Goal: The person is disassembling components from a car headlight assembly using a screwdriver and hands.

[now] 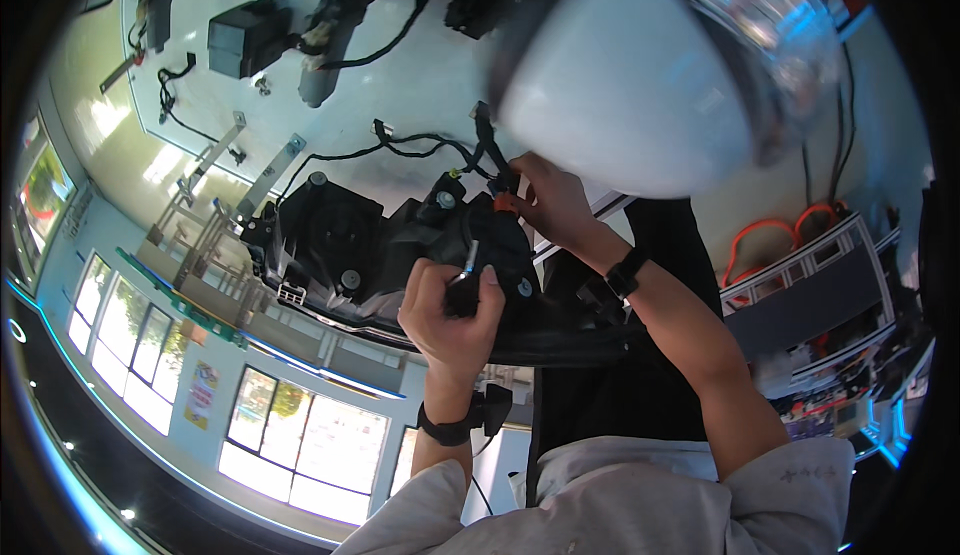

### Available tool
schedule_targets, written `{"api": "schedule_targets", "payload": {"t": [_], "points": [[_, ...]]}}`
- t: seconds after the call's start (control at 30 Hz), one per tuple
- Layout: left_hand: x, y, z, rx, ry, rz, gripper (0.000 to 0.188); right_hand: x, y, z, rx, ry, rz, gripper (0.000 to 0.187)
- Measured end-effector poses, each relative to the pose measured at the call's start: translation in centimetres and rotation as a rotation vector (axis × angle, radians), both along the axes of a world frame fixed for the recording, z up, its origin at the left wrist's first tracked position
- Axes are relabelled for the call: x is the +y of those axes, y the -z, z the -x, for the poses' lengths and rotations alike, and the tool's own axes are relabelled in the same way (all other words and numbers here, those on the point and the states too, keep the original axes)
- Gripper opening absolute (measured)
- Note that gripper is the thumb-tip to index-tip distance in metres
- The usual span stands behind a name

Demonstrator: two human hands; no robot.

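Pale panel (415, 90) noted across upper frame, windows (305, 445) lower left. Black housing (335, 230) located mid-frame. Orange connector (506, 201) at its upper right pinched by right hand (555, 205), seemingly to be steadied; metal-shafted tool (470, 258) gripped by left hand (445, 320) over housing, shaft exposed, presumably for reach.

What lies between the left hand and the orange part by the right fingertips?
In the head view: the silver tool shaft jutting from the left hand, then black headlamp housing, up to the orange part.

Seemingly a vehicle-parts workshop: black lamp-like housing (335, 230), pale panel (390, 95) with mounted parts (248, 40), metal brackets (276, 167).
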State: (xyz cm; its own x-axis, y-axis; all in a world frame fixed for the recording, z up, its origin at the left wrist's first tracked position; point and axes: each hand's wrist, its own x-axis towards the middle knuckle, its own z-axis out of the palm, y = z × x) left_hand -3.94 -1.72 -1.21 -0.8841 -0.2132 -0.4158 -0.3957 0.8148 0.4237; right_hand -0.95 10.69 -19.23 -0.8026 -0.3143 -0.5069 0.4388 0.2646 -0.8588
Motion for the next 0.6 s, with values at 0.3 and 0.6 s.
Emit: {"api": "schedule_targets", "payload": {"t": [0.3, 0.6], "points": [[-0.5, 0.1, -0.2, -0.012, -0.047, -0.08, 0.024, -0.5, 0.7, 1.4, -0.329, -0.074, 0.221, 0.047], [-0.1, -0.1, 0.3, -0.049, -0.021, -0.122, 0.026, -2.4, 6.9, -4.4, -0.406, -0.13, 0.45, 0.029]]}}
